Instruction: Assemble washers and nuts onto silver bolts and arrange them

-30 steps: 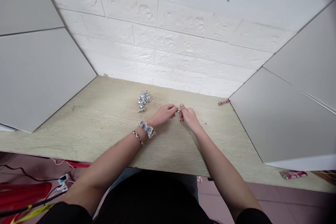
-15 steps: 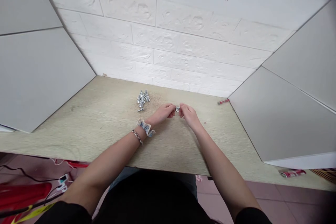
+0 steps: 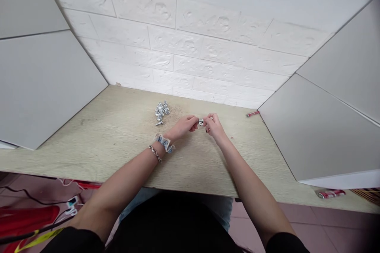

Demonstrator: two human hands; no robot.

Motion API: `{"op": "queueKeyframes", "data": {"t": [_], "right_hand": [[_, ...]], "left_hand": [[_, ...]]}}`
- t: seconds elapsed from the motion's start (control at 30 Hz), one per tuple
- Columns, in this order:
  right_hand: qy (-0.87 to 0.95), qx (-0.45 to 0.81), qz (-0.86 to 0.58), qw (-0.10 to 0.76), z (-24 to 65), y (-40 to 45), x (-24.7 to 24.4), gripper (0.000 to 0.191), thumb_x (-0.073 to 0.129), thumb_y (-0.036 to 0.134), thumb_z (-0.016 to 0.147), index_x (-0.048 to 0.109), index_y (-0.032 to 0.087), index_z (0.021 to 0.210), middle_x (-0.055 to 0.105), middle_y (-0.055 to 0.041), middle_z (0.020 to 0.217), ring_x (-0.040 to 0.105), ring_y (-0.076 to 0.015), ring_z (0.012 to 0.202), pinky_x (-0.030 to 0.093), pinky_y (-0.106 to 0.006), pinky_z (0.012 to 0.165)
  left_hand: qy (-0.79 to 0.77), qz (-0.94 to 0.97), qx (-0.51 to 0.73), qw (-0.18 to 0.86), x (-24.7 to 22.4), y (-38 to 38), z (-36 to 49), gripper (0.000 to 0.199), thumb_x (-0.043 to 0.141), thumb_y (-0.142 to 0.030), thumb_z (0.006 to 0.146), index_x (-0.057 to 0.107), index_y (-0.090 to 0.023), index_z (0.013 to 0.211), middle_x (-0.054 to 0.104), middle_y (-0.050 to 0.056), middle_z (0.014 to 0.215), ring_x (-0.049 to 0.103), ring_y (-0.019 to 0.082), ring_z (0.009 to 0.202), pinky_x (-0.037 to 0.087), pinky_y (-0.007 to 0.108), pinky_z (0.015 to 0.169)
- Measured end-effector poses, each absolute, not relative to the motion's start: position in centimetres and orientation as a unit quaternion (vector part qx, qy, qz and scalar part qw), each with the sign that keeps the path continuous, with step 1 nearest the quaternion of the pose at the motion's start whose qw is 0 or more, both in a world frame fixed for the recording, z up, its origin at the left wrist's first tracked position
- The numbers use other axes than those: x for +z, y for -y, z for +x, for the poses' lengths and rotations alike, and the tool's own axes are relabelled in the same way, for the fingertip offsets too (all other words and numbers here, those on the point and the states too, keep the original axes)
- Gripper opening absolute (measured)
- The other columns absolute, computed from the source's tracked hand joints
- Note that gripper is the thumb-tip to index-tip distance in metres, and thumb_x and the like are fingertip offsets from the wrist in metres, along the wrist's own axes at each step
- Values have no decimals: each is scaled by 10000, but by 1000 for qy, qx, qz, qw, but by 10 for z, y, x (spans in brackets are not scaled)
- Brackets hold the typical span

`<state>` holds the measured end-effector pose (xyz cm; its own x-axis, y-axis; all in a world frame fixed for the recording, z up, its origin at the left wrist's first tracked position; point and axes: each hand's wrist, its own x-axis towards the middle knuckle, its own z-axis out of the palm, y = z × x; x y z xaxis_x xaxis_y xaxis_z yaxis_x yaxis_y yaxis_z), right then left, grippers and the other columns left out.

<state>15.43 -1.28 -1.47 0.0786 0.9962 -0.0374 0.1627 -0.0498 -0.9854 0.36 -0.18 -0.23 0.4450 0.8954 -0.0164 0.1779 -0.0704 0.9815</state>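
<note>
Small silver metal fastener [image 3: 201, 123] just right of frame centre, between both hands; probably light, stiff, a bit slick, not fragile, best pinched at the ends. Left hand [image 3: 187, 125] clamps its left end, thumb to fingers; right hand [image 3: 215, 128] has bent fingertips at its right side, can't tell if pinching. Fastener pile [image 3: 161, 111] left of centre on tabletop [image 3: 190, 166]

No legible text or numbers, marks on the near red cylinder [image 3: 331, 194] too small for reading.
</note>
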Motion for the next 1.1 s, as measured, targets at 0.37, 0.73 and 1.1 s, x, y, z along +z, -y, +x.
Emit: {"op": "queueKeyframes", "data": {"t": [0.37,0.73,1.1], "right_hand": [[535,493,-563,392,149,18,-13,484,381,598,775,390,194,510,363,48,374,329,-67,331,263,-236,392],[547,471,-557,410,153,13,-21,433,344,553,814,415,192,585,440,36,430,407,-83,379,289,-229,408],[505,526,-533,429,148,18,-11,543,428,714,705,376,202,533,370,41,423,359,-83,370,281,-244,393]], "left_hand": [[-401,681,306,531,-3,3,5,293,374,-381,789,489,-154,644,495,-5,607,465,102,584,379,233,561],[-399,686,316,520,-4,1,4,294,395,-394,802,487,-159,650,507,-3,625,481,112,594,390,249,581],[-384,801,322,328,7,12,3,239,384,-336,834,485,-166,700,487,-28,637,412,101,595,296,235,565]]}}
